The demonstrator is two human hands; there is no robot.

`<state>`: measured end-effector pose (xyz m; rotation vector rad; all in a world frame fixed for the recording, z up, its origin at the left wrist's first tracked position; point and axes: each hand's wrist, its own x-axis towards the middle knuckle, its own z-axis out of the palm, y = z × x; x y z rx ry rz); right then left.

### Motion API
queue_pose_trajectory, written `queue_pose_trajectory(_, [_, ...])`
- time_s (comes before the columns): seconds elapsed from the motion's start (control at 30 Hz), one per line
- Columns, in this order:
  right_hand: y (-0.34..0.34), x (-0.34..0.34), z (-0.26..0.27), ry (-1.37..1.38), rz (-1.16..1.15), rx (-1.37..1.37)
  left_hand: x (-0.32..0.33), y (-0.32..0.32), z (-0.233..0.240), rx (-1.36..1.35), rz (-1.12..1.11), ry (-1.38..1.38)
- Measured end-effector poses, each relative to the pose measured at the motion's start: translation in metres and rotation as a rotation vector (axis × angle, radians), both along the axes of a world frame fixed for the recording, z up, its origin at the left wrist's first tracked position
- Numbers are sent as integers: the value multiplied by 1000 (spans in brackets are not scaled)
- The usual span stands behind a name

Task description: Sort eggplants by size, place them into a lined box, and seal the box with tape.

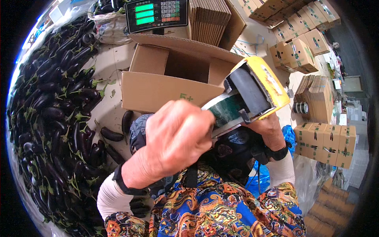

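My left hand (177,136) is closed on the loose end of a green-printed packing tape (226,109), which runs to a yellow tape dispenser (276,84). Behind and below the dispenser is my right hand (268,127), gripping it; its fingers are mostly hidden. The dispenser is tilted, with its dark roller facing up. Just beyond both hands stands a cardboard box (165,90) with its flaps raised; its inside is dark and its contents cannot be made out.
A large heap of eggplants (56,118) covers the floor at left. A scale display (157,14) and folded cardboard (208,22) stand behind the box. Packed boxes (325,145) and more flat cardboard (318,99) are at right, near blue plastic (288,134).
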<state>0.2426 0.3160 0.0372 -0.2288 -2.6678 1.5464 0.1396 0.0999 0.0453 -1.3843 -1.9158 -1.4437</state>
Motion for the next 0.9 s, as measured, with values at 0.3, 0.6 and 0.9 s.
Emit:
queue_pose_trajectory(0.3, [0,4,1,330,137,503,13,-16,-11,-14,-33,89])
queue_pose_trajectory(0.6, [-9,4,12,-95,-134,-334,12,3,10,197,-179,-562])
queue_pose_trajectory(0.9, [2,3,12,-163,-103,-400,14,-17,-2,345,-417,-1575])
